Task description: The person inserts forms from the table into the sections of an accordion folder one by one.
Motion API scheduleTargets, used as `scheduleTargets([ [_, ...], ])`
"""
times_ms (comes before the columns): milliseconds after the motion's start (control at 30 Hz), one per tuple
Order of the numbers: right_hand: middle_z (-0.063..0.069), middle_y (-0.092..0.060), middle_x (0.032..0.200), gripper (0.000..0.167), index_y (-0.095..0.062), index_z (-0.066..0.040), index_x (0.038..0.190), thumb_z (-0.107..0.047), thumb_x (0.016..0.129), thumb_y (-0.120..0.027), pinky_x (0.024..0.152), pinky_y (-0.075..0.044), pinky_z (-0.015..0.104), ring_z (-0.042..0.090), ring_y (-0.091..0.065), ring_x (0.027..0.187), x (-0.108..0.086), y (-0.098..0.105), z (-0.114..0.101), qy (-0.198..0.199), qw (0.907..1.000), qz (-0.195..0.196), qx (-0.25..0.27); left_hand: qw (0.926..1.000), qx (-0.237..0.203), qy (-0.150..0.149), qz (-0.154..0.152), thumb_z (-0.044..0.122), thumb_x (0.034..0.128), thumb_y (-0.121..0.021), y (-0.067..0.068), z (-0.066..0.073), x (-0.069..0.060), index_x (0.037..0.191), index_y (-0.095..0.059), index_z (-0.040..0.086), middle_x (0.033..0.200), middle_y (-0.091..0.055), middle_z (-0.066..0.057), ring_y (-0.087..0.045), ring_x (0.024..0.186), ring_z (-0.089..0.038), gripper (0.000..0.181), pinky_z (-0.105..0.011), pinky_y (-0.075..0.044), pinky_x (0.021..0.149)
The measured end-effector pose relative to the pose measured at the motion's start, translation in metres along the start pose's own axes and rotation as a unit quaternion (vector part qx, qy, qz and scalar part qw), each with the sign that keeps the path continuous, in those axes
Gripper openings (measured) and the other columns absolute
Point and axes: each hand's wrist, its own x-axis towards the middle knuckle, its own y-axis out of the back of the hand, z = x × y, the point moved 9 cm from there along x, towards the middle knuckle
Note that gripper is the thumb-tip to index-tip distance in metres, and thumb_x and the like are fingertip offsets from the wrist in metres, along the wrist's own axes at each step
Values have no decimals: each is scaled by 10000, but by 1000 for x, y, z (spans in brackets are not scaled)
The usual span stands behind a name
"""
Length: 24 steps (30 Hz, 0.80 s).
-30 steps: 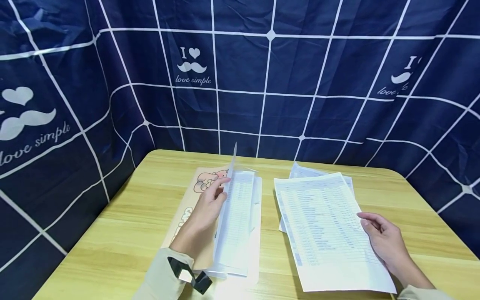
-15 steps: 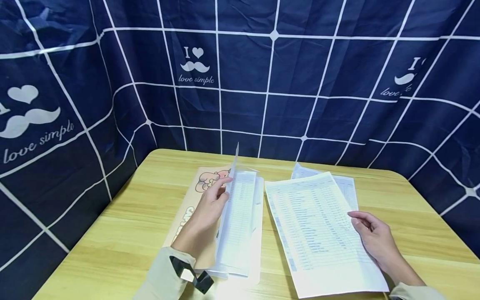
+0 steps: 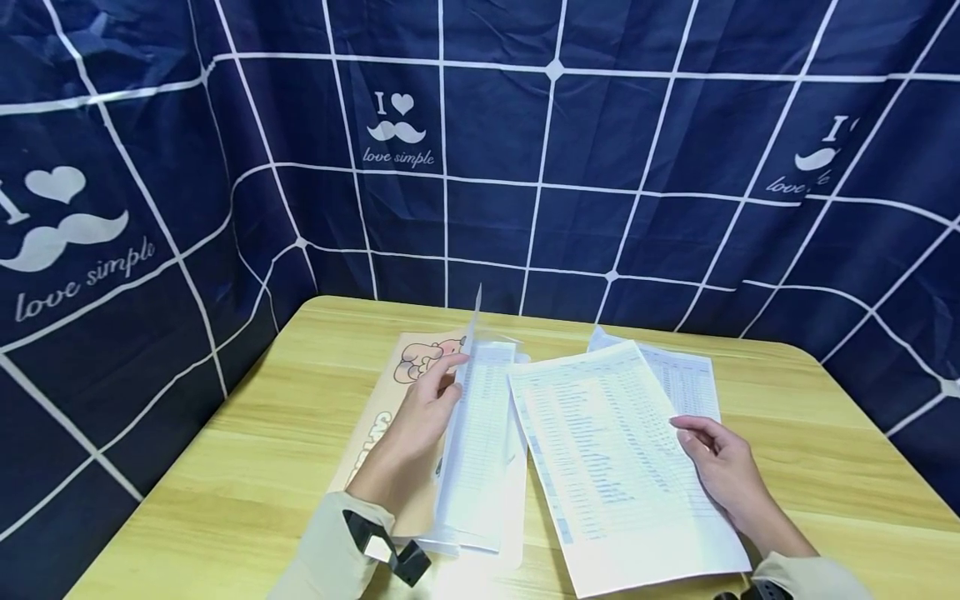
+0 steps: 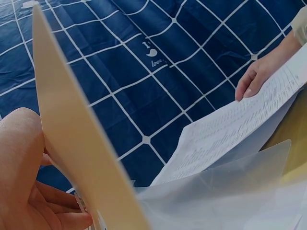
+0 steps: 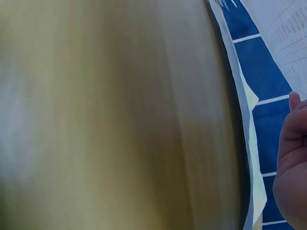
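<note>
My left hand (image 3: pixel 422 410) holds up the cover (image 3: pixel 384 417) of a beige file folder with a cartoon print, along with some of its inner leaves. Inside the opened folder lies a printed page (image 3: pixel 480 442). In the left wrist view a clear plastic sleeve (image 4: pixel 225 184) spreads beside the raised beige cover. My right hand (image 3: pixel 722 471) pinches a printed sheet of paper (image 3: pixel 600 442) by its right edge. That sheet is tilted above the table, its upper left corner by the folder's right edge. Only part of the right hand shows in the right wrist view.
Another printed sheet (image 3: pixel 693 383) lies on the wooden table (image 3: pixel 247 417), partly hidden under the held one. A dark blue grid-patterned curtain (image 3: pixel 480 217) encloses the table at the back and sides.
My right hand has carried the printed sheet leftward, so its left corner now reaches the folder's right side. The left hand keeps its hold on the raised cover. The view has shifted slightly.
</note>
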Motion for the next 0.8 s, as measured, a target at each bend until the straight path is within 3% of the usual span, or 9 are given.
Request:
scheduleTargets([
  [800, 97, -580, 1126, 331, -560, -89, 1251, -262, 995, -440, 695, -436, 169, 76, -519, 863, 10, -43, -20, -309, 9981, -520, 128, 9999, -88, 28, -106, 119, 946, -431, -2, -5, 1, 1351, -484, 207, 1210, -612, -180, -581, 1104, -318, 418, -449, -437, 958],
])
